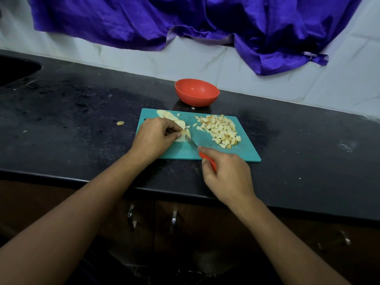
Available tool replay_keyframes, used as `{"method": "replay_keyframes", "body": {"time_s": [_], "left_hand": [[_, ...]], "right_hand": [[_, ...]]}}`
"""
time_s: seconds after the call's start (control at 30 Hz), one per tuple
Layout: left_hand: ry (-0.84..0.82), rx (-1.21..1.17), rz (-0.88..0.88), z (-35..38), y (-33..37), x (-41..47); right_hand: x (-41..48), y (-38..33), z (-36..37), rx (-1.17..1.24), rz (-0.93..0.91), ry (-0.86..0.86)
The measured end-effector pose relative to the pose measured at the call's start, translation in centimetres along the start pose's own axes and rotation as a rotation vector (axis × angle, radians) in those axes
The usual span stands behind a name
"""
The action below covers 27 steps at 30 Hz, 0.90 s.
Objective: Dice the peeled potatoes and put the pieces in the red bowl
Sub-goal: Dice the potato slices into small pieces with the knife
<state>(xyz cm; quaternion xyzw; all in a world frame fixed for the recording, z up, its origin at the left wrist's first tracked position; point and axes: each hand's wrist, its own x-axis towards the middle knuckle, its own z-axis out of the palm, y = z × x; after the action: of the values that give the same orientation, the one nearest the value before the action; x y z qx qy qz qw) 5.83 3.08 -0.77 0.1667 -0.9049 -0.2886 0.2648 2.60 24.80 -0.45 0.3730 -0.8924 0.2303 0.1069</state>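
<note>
A teal cutting board lies on the black counter. Pale potato slices sit at its far left, and a heap of diced potato pieces covers its right half. My left hand pinches a stack of slices against the board. My right hand grips the red handle of a small knife, whose blade tip touches that stack. Behind the board stands the red bowl, and nothing shows inside it.
A stray potato scrap lies on the counter left of the board, and a tiny piece sits by the bowl. A dark sink is at far left. Purple cloth hangs on the tiled wall. Cabinet handles are below the counter edge.
</note>
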Motion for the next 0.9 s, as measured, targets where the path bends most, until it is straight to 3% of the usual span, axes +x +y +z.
{"method": "replay_keyframes", "body": {"time_s": [0.17, 0.5, 0.9], "left_hand": [[0.0, 0.001, 0.012, 0.0, 0.0, -0.2], [0.032, -0.075, -0.009, 0.2, -0.2, -0.3], [0.041, 0.002, -0.004, 0.1, 0.2, -0.4]], "right_hand": [[1.1, -0.5, 0.4, 0.141, 0.05, 0.147], [2.5, -3.2, 1.9, -0.012, -0.012, 0.103], [0.3, -2.3, 1.3, -0.118, -0.058, 0.052]]}}
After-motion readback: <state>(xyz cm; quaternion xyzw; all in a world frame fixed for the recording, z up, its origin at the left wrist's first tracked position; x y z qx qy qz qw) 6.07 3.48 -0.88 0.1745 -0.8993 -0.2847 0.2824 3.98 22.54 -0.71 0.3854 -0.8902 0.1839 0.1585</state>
